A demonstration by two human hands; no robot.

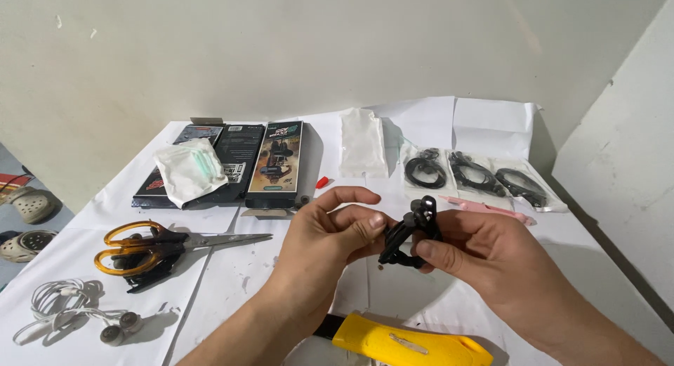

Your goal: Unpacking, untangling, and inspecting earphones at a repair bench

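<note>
Both of my hands hold a small coiled black cable bundle (413, 233) above the middle of the paper-covered table (232, 275). My left hand (326, 240) pinches its left side with thumb and fingers. My right hand (484, 257) grips its right and lower side, thumb pressed on the coil. A looped end sticks up between the hands.
Orange-handled scissors (151, 248) and white earphones (70, 310) lie at the left. Dark product boxes (281, 162) and a white bag (188, 171) sit behind. Three bagged black cables (477, 173), a white pouch (361, 145) and a pink tool (488, 208) lie at the back right. A yellow-handled tool (411, 346) lies near me.
</note>
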